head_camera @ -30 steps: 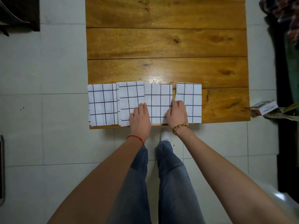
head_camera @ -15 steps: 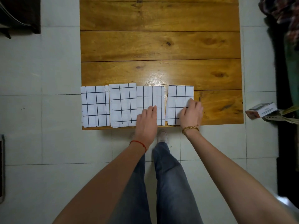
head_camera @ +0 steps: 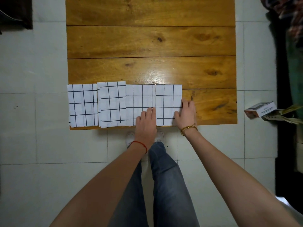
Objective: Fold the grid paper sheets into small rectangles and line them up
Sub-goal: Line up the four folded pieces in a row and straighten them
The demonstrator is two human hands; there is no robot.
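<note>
Several folded white grid-paper rectangles lie in a row along the near edge of the wooden table (head_camera: 150, 41). From the left: one rectangle (head_camera: 82, 104), a second (head_camera: 112, 104) set slightly higher, a third (head_camera: 140, 99), and the rightmost (head_camera: 168, 102). My left hand (head_camera: 146, 122) lies flat with straight fingers on the third rectangle's near right corner. My right hand (head_camera: 186, 113) touches the right edge of the rightmost rectangle, fingers fairly straight. The third and rightmost rectangles sit edge to edge.
The table's far planks and its near right corner are bare wood. A small white box (head_camera: 260, 108) and some papers lie on the tiled floor to the right. Dark furniture stands at the far right and top left. My legs are below the table edge.
My right hand moved from the left edge of the rightmost rectangle to its right edge, and that rectangle slid left until it met the third one. My left hand stayed on the third rectangle.
</note>
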